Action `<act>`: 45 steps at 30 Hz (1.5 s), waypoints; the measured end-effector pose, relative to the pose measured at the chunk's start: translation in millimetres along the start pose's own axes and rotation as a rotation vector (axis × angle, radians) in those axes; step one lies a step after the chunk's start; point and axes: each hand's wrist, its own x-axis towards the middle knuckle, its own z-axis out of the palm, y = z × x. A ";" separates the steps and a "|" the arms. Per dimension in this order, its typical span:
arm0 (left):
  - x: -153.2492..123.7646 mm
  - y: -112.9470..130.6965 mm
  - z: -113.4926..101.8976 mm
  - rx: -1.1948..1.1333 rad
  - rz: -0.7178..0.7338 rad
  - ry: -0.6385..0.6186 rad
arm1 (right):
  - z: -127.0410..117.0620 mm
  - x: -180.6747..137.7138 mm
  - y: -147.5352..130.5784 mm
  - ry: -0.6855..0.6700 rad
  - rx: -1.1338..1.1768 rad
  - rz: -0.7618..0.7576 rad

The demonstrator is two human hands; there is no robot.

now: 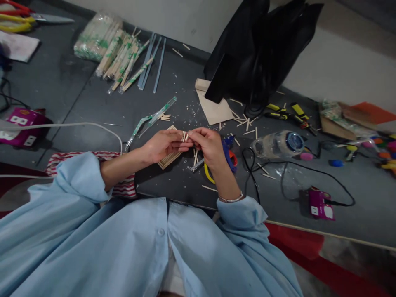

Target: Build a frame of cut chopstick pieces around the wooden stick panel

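Observation:
My left hand point(165, 145) and my right hand point(208, 146) meet above the table, fingertips almost touching. Short pieces of wooden stick point(185, 136) are pinched between the fingers of both hands; how they join is too small to tell. Beneath my left hand lies a small rectangular piece made of wooden sticks laid side by side point(169, 161), partly covered by the hand. Behind my right wrist are a blue tool point(228, 143) and a yellow ring-shaped handle point(209, 173), both partly hidden. A few short cut sticks point(165, 118) rest just beyond my left hand.
Wrapped chopsticks point(122, 62) and blue-grey glue sticks point(160, 66) lie at the back left. A black bag point(244, 53) stands at the back. To the right are a plastic bottle point(278, 144), box cutters point(298, 110), a black cable point(252, 173) and a purple power socket point(321, 204).

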 end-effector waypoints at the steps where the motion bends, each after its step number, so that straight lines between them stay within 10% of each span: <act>1: 0.1 0.0 0.3 0.001 -0.008 0.003 | 0.6 0.5 0.3 0.008 -0.012 -0.010; 45: -0.2 -0.3 3.1 -0.004 -0.030 -0.006 | -20.2 -4.6 9.6 -0.083 -0.703 -0.577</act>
